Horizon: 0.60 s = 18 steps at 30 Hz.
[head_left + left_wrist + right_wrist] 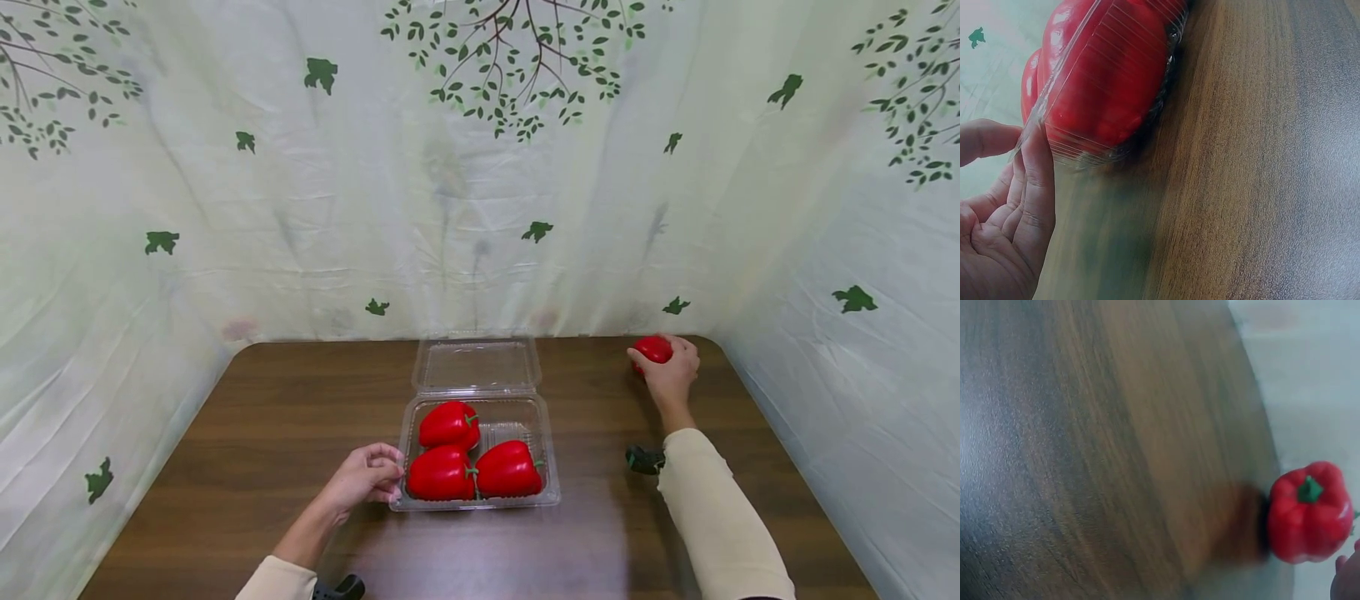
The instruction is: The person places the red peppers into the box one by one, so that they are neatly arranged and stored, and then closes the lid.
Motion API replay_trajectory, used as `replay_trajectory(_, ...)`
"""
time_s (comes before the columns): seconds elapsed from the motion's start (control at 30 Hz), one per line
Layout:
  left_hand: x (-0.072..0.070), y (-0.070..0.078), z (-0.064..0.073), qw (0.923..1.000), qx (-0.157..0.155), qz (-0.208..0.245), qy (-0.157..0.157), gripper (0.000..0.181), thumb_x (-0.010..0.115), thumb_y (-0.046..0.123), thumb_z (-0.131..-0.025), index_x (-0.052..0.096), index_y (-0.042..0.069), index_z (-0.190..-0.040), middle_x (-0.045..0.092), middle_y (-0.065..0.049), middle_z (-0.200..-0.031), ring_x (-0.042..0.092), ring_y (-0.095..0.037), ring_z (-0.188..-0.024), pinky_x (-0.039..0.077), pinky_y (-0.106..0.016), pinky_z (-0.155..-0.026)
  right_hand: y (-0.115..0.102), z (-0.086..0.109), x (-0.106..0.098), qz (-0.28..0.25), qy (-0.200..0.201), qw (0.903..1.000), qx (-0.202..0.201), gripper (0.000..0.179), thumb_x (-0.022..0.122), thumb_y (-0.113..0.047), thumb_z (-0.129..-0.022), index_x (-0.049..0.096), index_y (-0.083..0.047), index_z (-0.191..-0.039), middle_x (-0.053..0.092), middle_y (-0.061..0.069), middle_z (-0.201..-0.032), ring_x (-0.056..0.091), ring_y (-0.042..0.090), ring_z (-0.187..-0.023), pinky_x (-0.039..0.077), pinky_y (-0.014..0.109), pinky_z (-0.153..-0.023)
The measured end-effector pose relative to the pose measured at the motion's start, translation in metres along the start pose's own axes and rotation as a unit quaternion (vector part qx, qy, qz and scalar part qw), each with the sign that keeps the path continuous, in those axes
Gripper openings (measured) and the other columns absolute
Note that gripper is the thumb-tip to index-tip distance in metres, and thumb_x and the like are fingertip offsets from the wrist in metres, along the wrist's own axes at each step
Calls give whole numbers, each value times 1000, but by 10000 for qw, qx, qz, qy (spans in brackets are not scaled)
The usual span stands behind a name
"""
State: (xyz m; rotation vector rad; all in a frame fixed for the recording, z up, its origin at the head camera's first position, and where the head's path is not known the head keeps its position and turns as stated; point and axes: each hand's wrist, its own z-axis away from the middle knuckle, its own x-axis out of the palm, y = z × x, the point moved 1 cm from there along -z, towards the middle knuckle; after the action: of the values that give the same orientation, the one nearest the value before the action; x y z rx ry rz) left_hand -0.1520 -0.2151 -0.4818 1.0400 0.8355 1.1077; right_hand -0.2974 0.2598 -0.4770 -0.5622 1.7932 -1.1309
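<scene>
A clear plastic clamshell box (551,450) stands on the table with its lid folded back, holding three red bell peppers (510,469). My left hand (363,481) pinches the box's left rim between thumb and fingers; the left wrist view shows the thin rim (1044,103) between them, with a red bell pepper (1110,81) behind the ribbed wall. Near the far right corner, my right hand (672,372) grips another red bell pepper (654,348), thumb on its left side. In the right wrist view this bell pepper (1310,515) shows its green stem, while most of the hand is out of frame.
The open lid (476,367) lies behind the box, towards the back edge of the brown wooden table (322,383). A pale curtain (337,192) with leaf prints surrounds the back and sides. Dark devices (643,459) sit at both wrists.
</scene>
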Motion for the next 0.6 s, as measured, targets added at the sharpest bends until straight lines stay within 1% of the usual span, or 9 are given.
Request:
replay_trajectory(0.17,1,1,0,10000,-31,-8,11,20,55,0,-92,48,-8,-109,61,-3,-75,60,-14,-57,56,-27,-56,9,-2,2,-361,231,9988,249,69,77,-21,-81,43,-9,-140,31,15,-146,25,32,-136,41,57,-100)
replay_trajectory(0.3,1,1,0,10000,-34,-38,40,21,55,1,-92,48,-8,-109,62,-3,-76,60,-14,-57,56,-27,-56,13,-5,5,-557,306,9971,411,70,76,-21,-83,41,-11,-142,27,14,-148,23,31,-138,40,55,-102)
replay_trajectory(0.5,1,1,0,9999,-71,-67,58,21,55,2,-92,48,-8,-110,62,-3,-76,60,-15,-57,56,-27,-57,17,-7,10,-457,95,9974,548,69,74,-25,-84,42,-18,-145,20,13,-153,17,33,-140,38,57,-104)
replay_trajectory(0.6,1,2,1,9999,-84,-60,53,21,55,2,-93,48,-8,-110,61,-3,-76,60,-15,-57,56,-27,-57,19,-8,13,-378,7,9977,554,69,74,-27,-85,42,-18,-145,18,14,-154,17,34,-140,37,58,-104)
